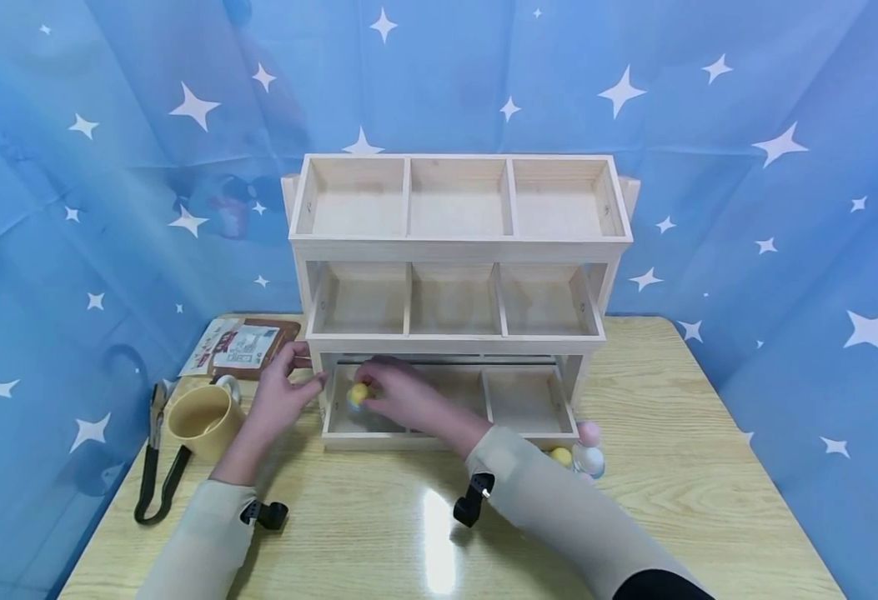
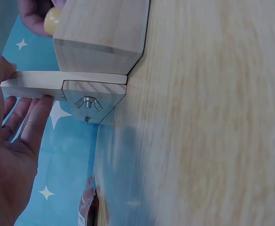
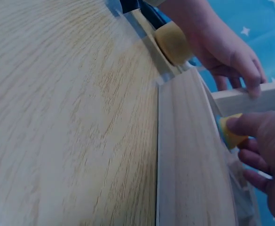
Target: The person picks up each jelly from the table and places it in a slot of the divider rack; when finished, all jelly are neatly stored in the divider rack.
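My right hand (image 1: 412,396) pinches the yellow-and-blue rounded piece (image 1: 359,393), thumb on one side and fingers on the other, over the left compartment of the bottom bin (image 1: 378,444). It sits just behind the front wall; whether its underside touches the floor, I cannot tell. My left hand (image 1: 281,402) grips the left upright (image 2: 38,82) of the tiered wooden rack (image 1: 461,250), thumb against one face and fingertips against the other.

I judge the piece light enough for fingertips alone. I cannot tell whether it is soft or hard, so a moderate squeeze seems wise. Its rounded top looks smooth and could roll out of a high pinch; the best hold is at its widest part, from opposite sides. The upright looks stiff and sturdy, and its flat faces should take a firm grip without slipping.
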### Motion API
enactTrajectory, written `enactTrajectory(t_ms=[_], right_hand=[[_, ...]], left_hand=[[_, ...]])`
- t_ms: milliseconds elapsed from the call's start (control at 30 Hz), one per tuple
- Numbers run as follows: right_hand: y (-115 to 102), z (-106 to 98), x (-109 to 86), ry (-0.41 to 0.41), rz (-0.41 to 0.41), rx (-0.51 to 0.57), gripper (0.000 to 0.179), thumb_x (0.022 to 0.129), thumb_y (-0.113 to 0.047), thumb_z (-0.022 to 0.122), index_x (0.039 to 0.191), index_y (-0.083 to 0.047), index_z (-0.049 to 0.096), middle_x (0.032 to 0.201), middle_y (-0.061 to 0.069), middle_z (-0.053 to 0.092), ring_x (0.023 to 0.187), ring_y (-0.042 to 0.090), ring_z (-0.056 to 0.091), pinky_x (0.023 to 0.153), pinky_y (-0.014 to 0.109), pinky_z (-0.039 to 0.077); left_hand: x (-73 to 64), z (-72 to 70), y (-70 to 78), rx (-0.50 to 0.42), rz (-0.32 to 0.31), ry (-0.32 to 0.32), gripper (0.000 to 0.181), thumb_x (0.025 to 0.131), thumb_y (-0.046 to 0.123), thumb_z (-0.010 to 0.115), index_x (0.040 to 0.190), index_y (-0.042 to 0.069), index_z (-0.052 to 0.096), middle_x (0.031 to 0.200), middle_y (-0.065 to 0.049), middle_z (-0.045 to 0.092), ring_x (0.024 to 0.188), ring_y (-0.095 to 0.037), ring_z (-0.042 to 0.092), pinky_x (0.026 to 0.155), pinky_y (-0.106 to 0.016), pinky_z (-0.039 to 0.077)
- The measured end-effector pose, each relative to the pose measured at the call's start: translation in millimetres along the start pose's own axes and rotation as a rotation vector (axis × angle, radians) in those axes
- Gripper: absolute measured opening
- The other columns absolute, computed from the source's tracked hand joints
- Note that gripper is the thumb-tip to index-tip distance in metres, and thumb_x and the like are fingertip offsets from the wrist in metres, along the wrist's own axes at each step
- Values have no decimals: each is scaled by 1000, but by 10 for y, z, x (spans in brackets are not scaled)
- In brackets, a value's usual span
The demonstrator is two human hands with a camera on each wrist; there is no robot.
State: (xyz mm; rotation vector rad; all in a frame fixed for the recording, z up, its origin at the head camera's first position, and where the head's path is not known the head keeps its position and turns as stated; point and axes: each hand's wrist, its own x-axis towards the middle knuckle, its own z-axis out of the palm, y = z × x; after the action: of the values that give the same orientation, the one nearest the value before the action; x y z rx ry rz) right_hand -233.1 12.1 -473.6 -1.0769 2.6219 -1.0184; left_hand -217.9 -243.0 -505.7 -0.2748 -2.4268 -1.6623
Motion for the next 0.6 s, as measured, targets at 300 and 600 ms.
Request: enactTrajectory(t_ms=[300,600], right_hand=[[-11,140,149,-99,33,-14,26,97,-10,84,121,-12,73,110,-6,72,100,6,65,90,20,56],[-39,219,211,-97,39,-136,24,95,-12,87,116,-12,75,109,-4,72,98,9,64,88,20,55]], left_hand=[[31,-1,1,9,12,1,46,99,1,78,141,2,59,136,-21,67,119,-29,65,88,-23,64],[9,-19,8,30,-6,-3,43,101,2,77,140,2,59,134,-21,67,120,-30,65,85,-22,63]])
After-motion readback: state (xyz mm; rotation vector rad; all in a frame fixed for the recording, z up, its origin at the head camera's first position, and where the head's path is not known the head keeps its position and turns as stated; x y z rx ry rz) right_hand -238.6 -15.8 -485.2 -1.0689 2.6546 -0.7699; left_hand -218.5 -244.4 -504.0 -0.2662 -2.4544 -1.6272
